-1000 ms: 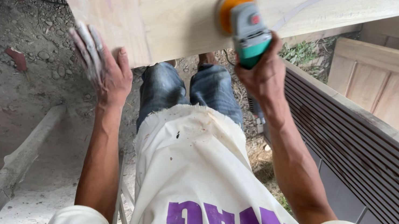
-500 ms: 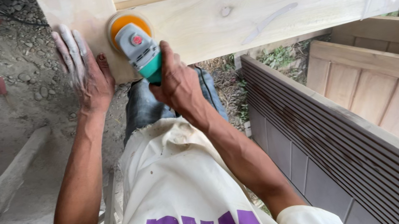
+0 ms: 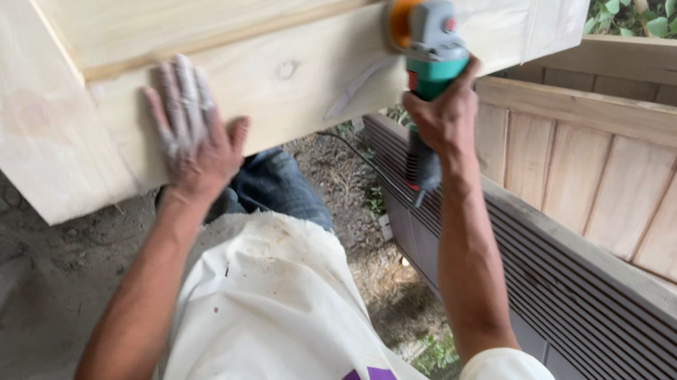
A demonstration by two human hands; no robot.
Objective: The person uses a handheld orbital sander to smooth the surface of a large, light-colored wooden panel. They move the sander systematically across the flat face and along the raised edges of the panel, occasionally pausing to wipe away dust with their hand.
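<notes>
The sander [image 3: 423,40] presses its orange disc on the wooden door [image 3: 289,69], near the door's bottom edge. The right hand [image 3: 443,111] squeezes its body tight. The dusty left hand [image 3: 195,136] lies flat, fingers spread, on the door.

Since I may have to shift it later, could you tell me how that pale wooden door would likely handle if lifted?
The wooden door looks stiff, probably heavy: thick solid framing. Likely dusty and slippery; the left hand flat on it is white with dust. Its overhanging end might tip.
</notes>
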